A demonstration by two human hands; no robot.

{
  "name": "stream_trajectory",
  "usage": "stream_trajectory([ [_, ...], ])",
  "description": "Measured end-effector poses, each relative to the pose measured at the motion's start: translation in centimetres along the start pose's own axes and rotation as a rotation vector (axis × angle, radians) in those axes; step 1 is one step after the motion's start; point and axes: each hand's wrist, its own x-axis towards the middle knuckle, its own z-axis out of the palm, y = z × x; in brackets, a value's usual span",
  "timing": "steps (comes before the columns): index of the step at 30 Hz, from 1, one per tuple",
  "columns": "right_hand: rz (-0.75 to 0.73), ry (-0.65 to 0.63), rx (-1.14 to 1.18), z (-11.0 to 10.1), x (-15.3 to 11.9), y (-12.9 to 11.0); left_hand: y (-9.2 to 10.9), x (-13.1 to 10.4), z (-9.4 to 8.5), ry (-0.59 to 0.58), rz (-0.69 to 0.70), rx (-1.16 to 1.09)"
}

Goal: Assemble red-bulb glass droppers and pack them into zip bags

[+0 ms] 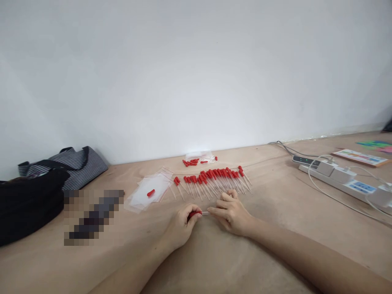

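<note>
Far left: black fabric item (27, 210) in front of a striped bag (87, 161). Right of these, a dark object (94, 218), pixelated, details unreadable. Next, overlapping clear plastic bags (143, 190); one loose red piece (151, 192) lies on them. Left hand (179, 226), near centre: thumb and fingers pinching a red bulb (197, 212). A clear tube (205, 212) extends rightward from the bulb, between both hands; right hand (231, 212) has fingertips pressed together on its right end. Beyond the hands: row of red-capped droppers (211, 174), tips toward near side; farther, loose red bulbs (191, 163) by another clear bag (196, 155). Right: white power strip (339, 181), blue label (361, 187), lettering too small to read; plugged-in adapters (326, 170). Far right: colour-printed board (361, 157), print illegible.
</note>
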Motion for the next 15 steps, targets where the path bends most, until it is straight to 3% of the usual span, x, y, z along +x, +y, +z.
stream_trajectory([
  [7, 0.098, 0.005, 0.091, -0.2, 0.1, -0.7, 0.3, -0.1, 0.1, 0.022, 0.071, 0.062],
  [15, 0.255, -0.179, 0.214, -0.6, 0.7, -1.4, 0.1, -0.4, 0.4, 0.029, 0.171, 0.111],
])
